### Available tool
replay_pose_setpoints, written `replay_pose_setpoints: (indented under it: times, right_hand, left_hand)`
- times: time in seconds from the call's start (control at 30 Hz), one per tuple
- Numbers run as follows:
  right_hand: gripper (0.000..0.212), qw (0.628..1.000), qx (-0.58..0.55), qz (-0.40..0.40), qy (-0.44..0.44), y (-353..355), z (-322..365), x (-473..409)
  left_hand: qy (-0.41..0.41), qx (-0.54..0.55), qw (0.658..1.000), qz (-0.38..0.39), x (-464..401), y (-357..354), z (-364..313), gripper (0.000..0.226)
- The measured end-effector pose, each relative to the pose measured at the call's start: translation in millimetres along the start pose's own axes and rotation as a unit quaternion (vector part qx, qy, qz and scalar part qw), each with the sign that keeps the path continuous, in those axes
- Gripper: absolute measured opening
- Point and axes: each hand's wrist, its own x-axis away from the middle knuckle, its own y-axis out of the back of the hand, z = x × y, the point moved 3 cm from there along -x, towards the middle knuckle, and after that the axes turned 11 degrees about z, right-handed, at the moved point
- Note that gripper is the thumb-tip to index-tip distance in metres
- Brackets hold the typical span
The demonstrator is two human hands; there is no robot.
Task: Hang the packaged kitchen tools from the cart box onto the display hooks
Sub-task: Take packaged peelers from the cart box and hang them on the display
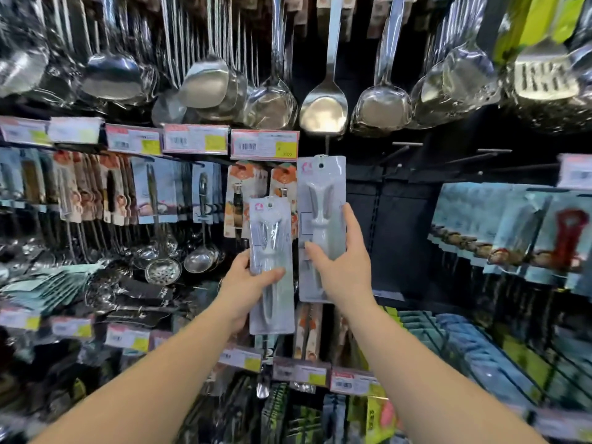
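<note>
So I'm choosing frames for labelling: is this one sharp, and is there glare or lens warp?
Head view: sharp in the centre, where the two pale blister-packed kitchen tools are; blurred toward the edges, price tags unreadable; glare on the hanging steel ladles; wide-angle warp bends the shelf rows.

Both held packages, the lower one (271, 267) and the raised one (321, 225), are pale grey-white with a clear blister over a white tool and a small pink-red logo at the top left corner. The hanging ladles (110, 75) and spatulas (324, 107) above are bright silver steel against a black back panel (400, 225); the price tags (264, 145) are white with red borders, black barcodes and yellow-green patches. Neighbouring cards (245, 193) carry orange and white print, packs at right (512, 225) are light blue, one showing a red tool (571, 232).
</note>
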Motion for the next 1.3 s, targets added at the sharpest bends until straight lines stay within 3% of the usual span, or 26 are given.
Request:
replay_pose_setpoints:
  times: [0.47,0.67,0.73,0.83,1.0,1.3]
  right_hand:
    - [0.080,1.000,-0.011,-0.028,-0.001,-7,1,-4]
    - [0.082,0.998,0.025,-0.004,-0.065,-3,-3,-13]
    - [0.084,0.992,0.075,-0.031,-0.094,1,-6,-16]
    - [0.069,0.989,0.095,-0.082,-0.075,4,-11,-7]
    - [0.044,0.997,-0.022,0.033,-0.073,-8,-20,13]
    - [0.043,0.999,-0.037,0.005,-0.030,6,-16,7]
  left_hand:
    - [0.001,0.025,1.000,0.003,-7,16,12,0.046]
    - [-0.013,0.015,1.000,0.017,-2,10,11,0.048]
    - [-0.023,0.015,0.999,0.023,0,6,7,0.051]
    - [-0.054,0.008,0.998,0.044,2,-5,-4,0.050]
    - [-0.116,-0.014,0.988,0.099,4,-37,-30,0.047]
    - [-0.156,-0.038,0.981,0.106,-7,-65,-50,0.052]
